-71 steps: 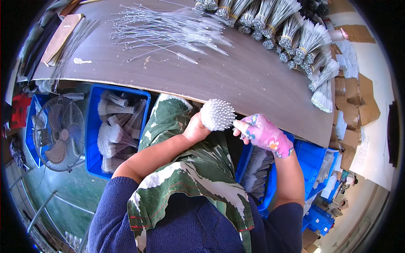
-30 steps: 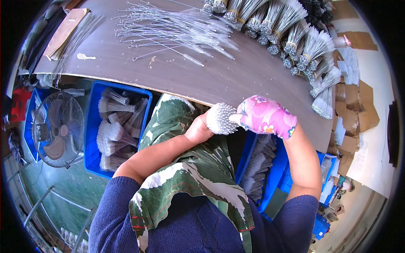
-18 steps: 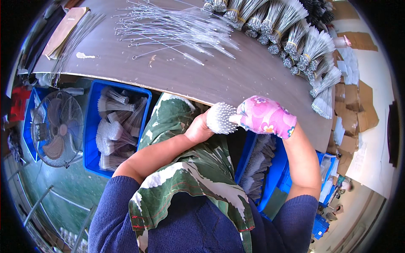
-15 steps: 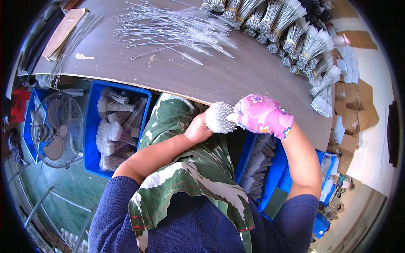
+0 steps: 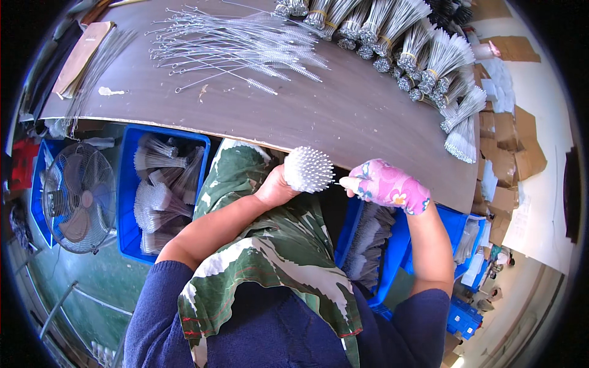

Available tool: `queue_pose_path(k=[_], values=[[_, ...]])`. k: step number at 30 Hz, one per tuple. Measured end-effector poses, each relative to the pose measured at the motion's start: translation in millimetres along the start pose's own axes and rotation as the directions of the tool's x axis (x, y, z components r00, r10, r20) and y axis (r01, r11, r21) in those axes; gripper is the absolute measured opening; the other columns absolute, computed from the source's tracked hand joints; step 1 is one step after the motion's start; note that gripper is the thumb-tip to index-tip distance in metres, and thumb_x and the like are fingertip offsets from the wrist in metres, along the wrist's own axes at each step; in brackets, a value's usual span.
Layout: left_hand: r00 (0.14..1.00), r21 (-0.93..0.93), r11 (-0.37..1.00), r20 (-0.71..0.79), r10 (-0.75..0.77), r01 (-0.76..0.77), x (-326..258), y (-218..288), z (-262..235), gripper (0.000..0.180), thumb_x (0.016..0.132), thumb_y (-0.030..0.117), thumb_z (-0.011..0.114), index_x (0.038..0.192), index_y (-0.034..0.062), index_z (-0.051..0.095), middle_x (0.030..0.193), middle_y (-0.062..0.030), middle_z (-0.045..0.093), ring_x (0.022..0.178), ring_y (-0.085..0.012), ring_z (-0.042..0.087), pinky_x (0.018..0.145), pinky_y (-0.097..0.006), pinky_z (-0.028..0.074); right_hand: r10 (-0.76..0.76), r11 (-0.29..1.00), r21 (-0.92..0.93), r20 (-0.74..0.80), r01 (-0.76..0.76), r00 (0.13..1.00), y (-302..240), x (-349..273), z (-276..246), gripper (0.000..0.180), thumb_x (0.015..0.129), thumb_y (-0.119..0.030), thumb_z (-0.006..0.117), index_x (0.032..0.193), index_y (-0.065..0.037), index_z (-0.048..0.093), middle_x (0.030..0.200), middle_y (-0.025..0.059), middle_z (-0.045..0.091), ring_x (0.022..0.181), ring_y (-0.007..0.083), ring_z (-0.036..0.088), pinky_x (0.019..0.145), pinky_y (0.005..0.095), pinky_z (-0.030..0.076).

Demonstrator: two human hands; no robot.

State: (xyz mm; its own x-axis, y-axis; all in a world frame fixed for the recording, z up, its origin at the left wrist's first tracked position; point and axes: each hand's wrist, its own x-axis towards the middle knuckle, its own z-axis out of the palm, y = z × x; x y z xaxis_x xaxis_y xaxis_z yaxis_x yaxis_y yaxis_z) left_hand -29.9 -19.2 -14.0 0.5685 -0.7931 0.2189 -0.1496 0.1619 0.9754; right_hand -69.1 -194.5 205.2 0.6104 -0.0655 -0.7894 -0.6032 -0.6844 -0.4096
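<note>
My bare left hand is wrapped round a bundle of thin wire brushes over my lap, close to the table's front edge. The white bristle tips of the bundle face up toward me in a round cluster; its stems are hidden. To the right of it is my right hand, in a pink flowered glove with bare fingertips. Its fingers are pinched together on a short bit of thin wire that points toward the bundle. Whether this wire joins the bundle I cannot tell.
Loose wire brushes lie spread on the brown table. Several tied brush bundles line its right side. A blue bin of bundles and a fan stand at left. Another blue bin holds brushes below my right hand.
My right hand has moved away from the bundle, opening a small gap. The bundle has tipped so its bristle tips face me more squarely. The whole view has shifted slightly.
</note>
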Motion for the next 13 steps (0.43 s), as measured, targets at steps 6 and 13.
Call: queue_pose_path(k=[6,13], values=[[1.000,0.025,1.000,0.020,-0.017,0.016,-0.2,-1.6,1.3,0.019,0.082,0.003,0.062,0.100,0.0085,0.064,0.098,-0.0019,0.064,0.092,-0.0122,0.057,0.084,-0.028,0.045,0.008,0.996,0.090,0.000,-0.008,1.000,10.9,8.2,9.3,0.038,0.085,-0.039,0.057,0.070,-0.004,0.063,0.058,-0.0002,0.052,0.054,0.0087,0.048,0.053,0.0254,0.039],[1.000,-0.080,0.996,0.008,-0.028,0.028,-0.9,-5.2,2.9,0.021,0.082,0.004,0.063,0.102,0.0085,0.064,0.101,-0.0031,0.064,0.095,-0.0127,0.057,0.086,-0.028,0.044,0.008,0.986,0.167,-0.028,-0.003,1.000,10.9,9.1,11.2,0.036,0.084,-0.038,0.059,0.071,-0.005,0.063,0.058,0.0002,0.053,0.054,0.0089,0.048,0.053,0.0251,0.039]])
